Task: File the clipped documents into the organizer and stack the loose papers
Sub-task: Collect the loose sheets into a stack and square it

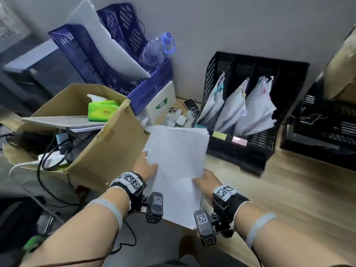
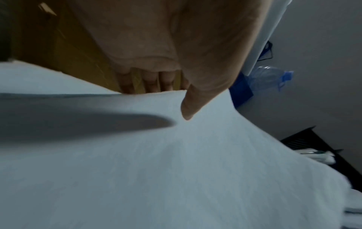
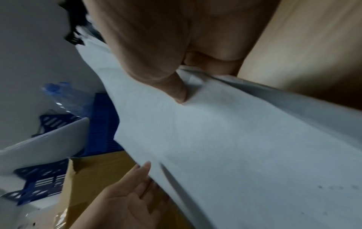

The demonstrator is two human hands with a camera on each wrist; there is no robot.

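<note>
A stack of loose white papers [image 1: 177, 160] is held above the desk between both hands. My left hand [image 1: 149, 166] pinches its left edge, with the thumb [image 2: 188, 111] on top and the fingers [image 2: 152, 83] underneath. My right hand [image 1: 202, 180] pinches the lower right edge, thumb [image 3: 176, 93] pressed on the top sheet [image 3: 235, 147]. Behind the papers stands the black organizer [image 1: 256, 60]. Its compartments hold clipped documents [image 1: 235, 110] leaning to the left.
An open cardboard box [image 1: 107, 143] with cables and a green tissue pack [image 1: 102, 110] sits close on the left. Behind it are a blue organizer [image 1: 92, 60] and a bottle [image 1: 158, 49]. Small devices [image 1: 179, 116] lie by the wall. A second black tray [image 1: 323, 128] is at the right on the wooden desk [image 1: 289, 189].
</note>
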